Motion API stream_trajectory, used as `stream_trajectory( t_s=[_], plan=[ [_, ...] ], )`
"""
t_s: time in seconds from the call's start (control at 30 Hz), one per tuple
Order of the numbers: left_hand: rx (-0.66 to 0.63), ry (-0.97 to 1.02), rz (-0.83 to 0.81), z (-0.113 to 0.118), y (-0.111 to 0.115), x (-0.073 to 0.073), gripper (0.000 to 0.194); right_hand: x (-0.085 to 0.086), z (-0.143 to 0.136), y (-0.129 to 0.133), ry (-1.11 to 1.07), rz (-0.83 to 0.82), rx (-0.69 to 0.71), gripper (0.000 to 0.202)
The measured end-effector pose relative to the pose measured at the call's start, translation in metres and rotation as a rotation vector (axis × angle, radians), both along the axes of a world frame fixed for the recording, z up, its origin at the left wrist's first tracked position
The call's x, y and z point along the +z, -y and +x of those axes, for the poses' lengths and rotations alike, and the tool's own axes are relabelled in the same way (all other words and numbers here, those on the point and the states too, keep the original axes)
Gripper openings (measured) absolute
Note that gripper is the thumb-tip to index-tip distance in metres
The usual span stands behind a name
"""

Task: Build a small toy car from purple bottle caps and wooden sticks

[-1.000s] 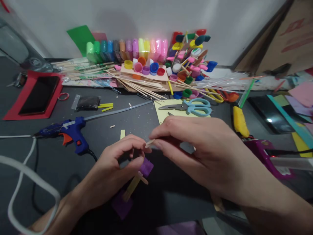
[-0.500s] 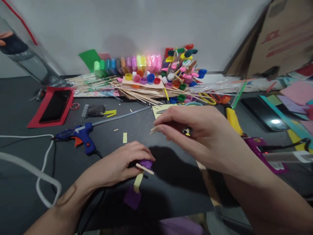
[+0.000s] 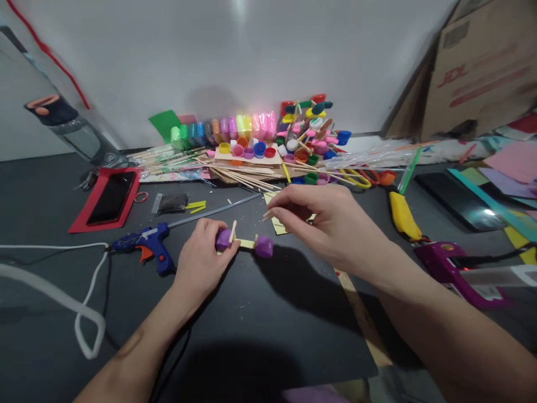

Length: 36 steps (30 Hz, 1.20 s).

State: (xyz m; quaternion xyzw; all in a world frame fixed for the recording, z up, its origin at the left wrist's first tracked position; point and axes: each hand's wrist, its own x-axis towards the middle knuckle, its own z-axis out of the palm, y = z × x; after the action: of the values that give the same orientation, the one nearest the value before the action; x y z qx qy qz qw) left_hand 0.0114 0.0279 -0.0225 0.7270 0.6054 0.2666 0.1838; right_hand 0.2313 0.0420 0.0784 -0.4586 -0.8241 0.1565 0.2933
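Note:
My left hand [image 3: 204, 246] grips one purple end of a small piece made of two purple blocks joined by a pale yellow strip [image 3: 246, 244]. The other purple block [image 3: 264, 247] sticks out to the right. A short wooden stick [image 3: 234, 230] stands up beside my left thumb, and a shorter stub rises near the free block. Above and right of this piece, my right hand [image 3: 323, 215] pinches a short bit of wooden stick [image 3: 267, 214] between thumb and forefinger, apart from the purple blocks.
A blue glue gun [image 3: 153, 245] lies left, near a phone [image 3: 112, 197] on red sheet. Behind are wooden skewers [image 3: 247, 178], coloured caps and clay packs. At right lie a yellow-handled tool [image 3: 403, 215], a magenta device [image 3: 447, 263] and a dark phone [image 3: 453, 200].
My left hand has moved up and left and turned the purple piece from pointing toward me to lying sideways. My right hand still pinches the stick bit. The camera view has shifted slightly.

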Motion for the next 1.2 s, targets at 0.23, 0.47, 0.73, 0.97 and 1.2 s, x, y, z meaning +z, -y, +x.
stream_trajectory(
  t_s=[0.23,0.47,0.73,0.97,1.2],
  plan=[
    [-0.136,-0.031,0.084,-0.017,0.006,0.008,0.073,-0.005,0.002,0.001,-0.013,-0.090,0.016,0.014],
    [-0.163,0.093,0.433,-0.005,0.020,0.021,0.023,-0.014,0.001,0.007,-0.134,-0.237,0.011,0.012],
    [-0.195,0.216,0.043,0.025,0.050,0.009,0.029,-0.061,0.012,0.024,-0.746,-0.756,-0.126,0.009],
    [-0.053,0.402,-0.342,0.043,0.045,0.006,0.051,-0.079,0.011,0.026,-0.875,-0.821,-0.136,0.009],
    [-0.033,0.383,-0.410,0.048,0.034,0.005,0.038,-0.086,0.014,0.024,-0.916,-0.843,-0.105,0.007]
  ],
)
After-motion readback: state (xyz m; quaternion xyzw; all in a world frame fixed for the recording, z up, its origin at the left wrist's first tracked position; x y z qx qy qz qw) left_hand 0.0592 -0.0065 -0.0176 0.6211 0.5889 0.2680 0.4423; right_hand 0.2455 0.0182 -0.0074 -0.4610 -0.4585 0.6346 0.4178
